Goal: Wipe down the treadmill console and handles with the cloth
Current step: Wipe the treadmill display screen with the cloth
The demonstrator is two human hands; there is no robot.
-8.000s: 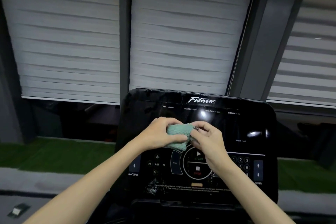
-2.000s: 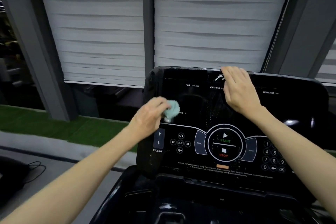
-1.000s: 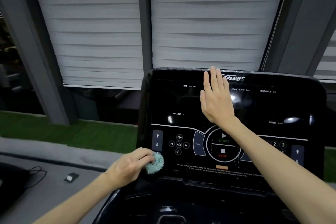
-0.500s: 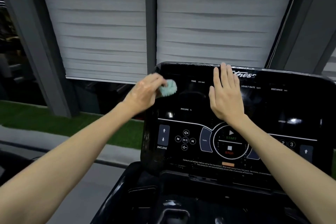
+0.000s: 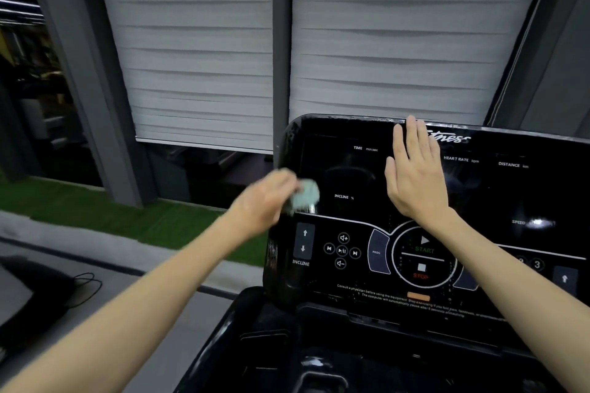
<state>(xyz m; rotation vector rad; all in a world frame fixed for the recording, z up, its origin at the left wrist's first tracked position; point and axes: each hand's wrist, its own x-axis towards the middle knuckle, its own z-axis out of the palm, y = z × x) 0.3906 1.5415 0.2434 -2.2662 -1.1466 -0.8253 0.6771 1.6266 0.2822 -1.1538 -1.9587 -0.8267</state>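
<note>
Head view: left hand (image 5: pixel 265 201) is motion-blurred, fingers bunched tight around the little teal cloth (image 5: pixel 306 195), pressing it on the left edge of the treadmill console (image 5: pixel 351 169), just above the INCLINE arrows (image 5: pixel 304 241). Half a second ago it was up near the top corner, so it's dropped lower. Right hand (image 5: pixel 415 180) hasn't budged, flat with fingers spread on the screen, gripping nothing.

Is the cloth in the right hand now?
No, the left hand grips the cloth; the right hand lies flat and empty on the console.
</note>
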